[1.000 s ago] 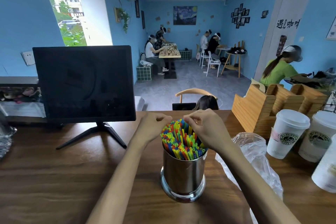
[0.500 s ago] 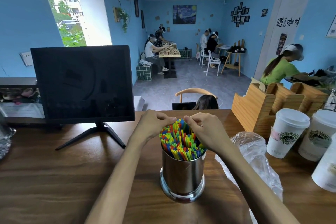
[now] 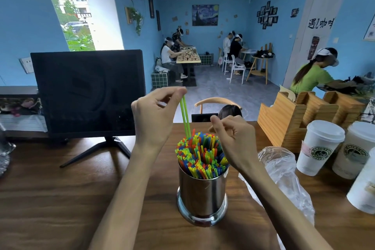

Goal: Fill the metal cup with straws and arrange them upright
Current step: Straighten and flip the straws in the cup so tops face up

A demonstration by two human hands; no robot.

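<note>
A shiny metal cup (image 3: 203, 197) stands on the wooden table (image 3: 50, 199), packed with several upright coloured straws (image 3: 200, 156). My left hand (image 3: 154, 115) is raised above the cup's left side and pinches the tops of two green straws (image 3: 185, 116), which are lifted partly out of the bundle. My right hand (image 3: 233, 138) hovers over the cup's right side with its fingers curled; its fingertips are at the straw tips, and whether it pinches one is hidden.
A dark monitor (image 3: 87, 91) on a stand is at the back left. A crumpled clear plastic bag (image 3: 284, 176) lies right of the cup. White lidded paper cups (image 3: 318, 146) and a wooden holder (image 3: 294, 115) stand at the right.
My left hand has risen from the bundle, drawing two green straws upward. My right hand has stayed over the cup's right side.
</note>
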